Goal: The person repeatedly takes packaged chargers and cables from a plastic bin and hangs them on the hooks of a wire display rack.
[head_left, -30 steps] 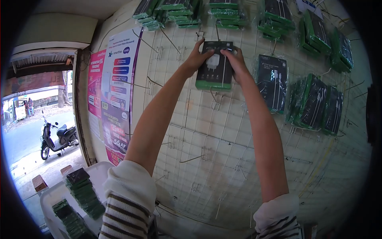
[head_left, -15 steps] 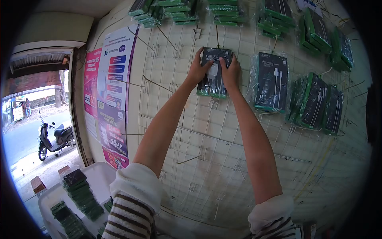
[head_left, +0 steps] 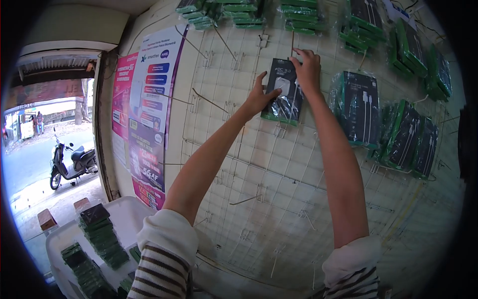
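A charger box, black and green in clear plastic wrap, is up against the wire grid, below a thin hook. My left hand grips its left edge, the thumb lying across the front over the charger picture. My right hand is at the box's upper right corner, fingers curled close together beside the hook. Whether those fingertips pinch the hook or the top of the wrap cannot be made out. Just right hangs a packaged charging cable.
More cable packs hang at right, and several green-edged packs along the top. Bare hooks jut from the grid. Lower left, a white tray holds stacked packs. Posters flank a doorway with a scooter outside.
My right hand has moved from the box's right side up to its top corner by the hook. The left hand still holds the box. The view has shifted slightly left.
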Tool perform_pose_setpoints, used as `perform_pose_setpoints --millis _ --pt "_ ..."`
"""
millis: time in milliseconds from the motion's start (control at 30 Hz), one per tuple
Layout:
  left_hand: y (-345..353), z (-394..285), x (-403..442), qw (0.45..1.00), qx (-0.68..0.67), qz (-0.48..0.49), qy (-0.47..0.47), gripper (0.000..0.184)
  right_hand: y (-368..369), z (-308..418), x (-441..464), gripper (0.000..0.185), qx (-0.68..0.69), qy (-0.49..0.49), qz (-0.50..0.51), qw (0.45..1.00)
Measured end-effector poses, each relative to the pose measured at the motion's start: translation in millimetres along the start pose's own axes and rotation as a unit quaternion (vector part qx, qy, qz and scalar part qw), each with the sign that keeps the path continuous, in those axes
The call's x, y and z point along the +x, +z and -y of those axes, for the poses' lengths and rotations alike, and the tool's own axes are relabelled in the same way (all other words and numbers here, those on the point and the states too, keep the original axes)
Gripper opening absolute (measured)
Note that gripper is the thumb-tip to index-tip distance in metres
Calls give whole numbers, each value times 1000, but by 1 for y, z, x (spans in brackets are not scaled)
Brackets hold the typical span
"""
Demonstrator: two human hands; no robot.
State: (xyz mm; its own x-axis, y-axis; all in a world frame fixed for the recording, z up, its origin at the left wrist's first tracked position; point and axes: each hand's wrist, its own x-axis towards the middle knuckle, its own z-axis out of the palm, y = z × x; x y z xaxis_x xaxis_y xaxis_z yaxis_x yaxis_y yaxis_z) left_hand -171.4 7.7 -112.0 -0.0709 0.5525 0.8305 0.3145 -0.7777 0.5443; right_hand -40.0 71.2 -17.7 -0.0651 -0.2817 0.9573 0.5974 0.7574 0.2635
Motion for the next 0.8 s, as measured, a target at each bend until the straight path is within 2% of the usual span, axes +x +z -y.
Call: perform_pose_setpoints --millis 33,167,300,400,467,567,800 --pt "0 1 1 1000 -5 2 5 83 2 -1 3 20 4 -5 -4 1000" --pt "-2 1 0 1000 -12 6 1 80 -3 2 9 12 30 -23 36 999" --pt "-1 6 4 999 -28 22 0 79 -3 6 13 12 22 -51 43 998" --pt "1 5 4 998 -55 -3 -3 75 -6 10 15 10 -29 -73 53 995" --pt "1 7 4 999 -31 -8 1 74 -5 5 16 8 -14 -124 23 992" --pt "1 7 3 999 -48 -14 -2 74 -3 -5 13 7 53 -87 22 994" --pt "3 12 8 998 3 -35 43 71 -5 -7 11 11 58 -84 -1 995"
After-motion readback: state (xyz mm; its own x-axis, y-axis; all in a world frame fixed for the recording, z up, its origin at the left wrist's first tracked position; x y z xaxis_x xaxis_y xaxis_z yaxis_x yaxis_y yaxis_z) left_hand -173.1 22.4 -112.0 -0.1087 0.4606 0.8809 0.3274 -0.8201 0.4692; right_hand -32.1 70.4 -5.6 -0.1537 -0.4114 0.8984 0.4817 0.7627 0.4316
